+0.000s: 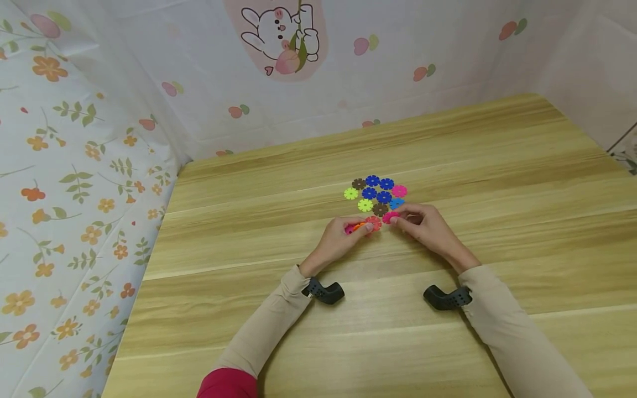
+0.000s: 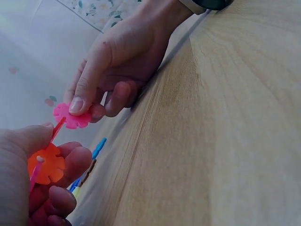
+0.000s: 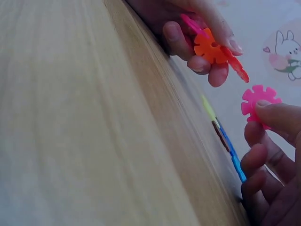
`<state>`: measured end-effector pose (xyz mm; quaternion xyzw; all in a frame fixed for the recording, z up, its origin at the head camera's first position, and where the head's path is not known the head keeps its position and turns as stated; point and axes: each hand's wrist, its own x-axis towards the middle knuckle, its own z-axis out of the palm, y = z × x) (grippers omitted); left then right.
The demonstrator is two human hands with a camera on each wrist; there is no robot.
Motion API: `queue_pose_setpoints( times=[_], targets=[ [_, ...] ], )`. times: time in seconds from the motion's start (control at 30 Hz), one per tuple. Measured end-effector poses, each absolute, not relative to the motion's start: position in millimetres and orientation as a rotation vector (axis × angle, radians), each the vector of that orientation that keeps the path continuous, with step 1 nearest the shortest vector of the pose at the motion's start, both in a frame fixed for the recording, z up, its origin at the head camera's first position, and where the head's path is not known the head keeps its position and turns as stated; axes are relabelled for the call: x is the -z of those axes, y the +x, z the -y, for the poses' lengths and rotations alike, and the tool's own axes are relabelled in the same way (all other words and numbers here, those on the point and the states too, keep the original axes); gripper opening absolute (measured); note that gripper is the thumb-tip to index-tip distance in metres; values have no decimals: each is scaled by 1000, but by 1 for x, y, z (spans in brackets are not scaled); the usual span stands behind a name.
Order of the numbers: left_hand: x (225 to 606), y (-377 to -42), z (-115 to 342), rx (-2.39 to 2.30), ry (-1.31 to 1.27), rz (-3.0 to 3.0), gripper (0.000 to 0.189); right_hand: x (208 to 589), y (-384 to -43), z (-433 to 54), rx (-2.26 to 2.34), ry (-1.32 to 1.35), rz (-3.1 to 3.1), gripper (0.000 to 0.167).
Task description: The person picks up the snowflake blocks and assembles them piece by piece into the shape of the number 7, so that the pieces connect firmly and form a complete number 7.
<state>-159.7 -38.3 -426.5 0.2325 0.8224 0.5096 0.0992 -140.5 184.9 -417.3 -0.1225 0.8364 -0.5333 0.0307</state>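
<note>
My left hand grips a short chain of notched plastic flower discs. In the right wrist view, the chain shows an orange disc in the middle, a red disc at one end and a pink one at the other. Thumb and fingers of my right hand pinch a single pink notched disc by its edge. This disc stands close to the red end of the chain, with a small gap between them in the right wrist view. Both hands are low over the wooden table.
Just beyond the hands lies a flat cluster of loose discs: several dark blue, two yellow-green, two brown, one light blue and one pink. A printed curtain hangs behind the table's far edge.
</note>
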Motion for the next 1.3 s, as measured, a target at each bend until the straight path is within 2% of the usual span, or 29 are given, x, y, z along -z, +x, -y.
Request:
queue_pose_setpoints(
  times=[0.23, 0.4, 0.57, 0.83, 1.3],
  targets=[
    [427, -160, 38, -1532, 638, -2401, 29, 393, -128, -174, 1683, -417, -2538, 15],
    [427, -160, 37, -1531, 653, -2431, 26, 390, -126, -173, 1693, -388, -2532, 15],
    [428, -160, 37, -1544, 671, -2425, 24, 394, -128, -174, 1721, -398, -2510, 17],
    [428, -160, 38, -1528, 688, -2419, 23, 424, -140, -180, 1714, -398, -2512, 20],
    [428, -159, 38, -1515, 667, -2407, 24, 426, -139, -178, 1694, -428, -2555, 23]
  ],
)
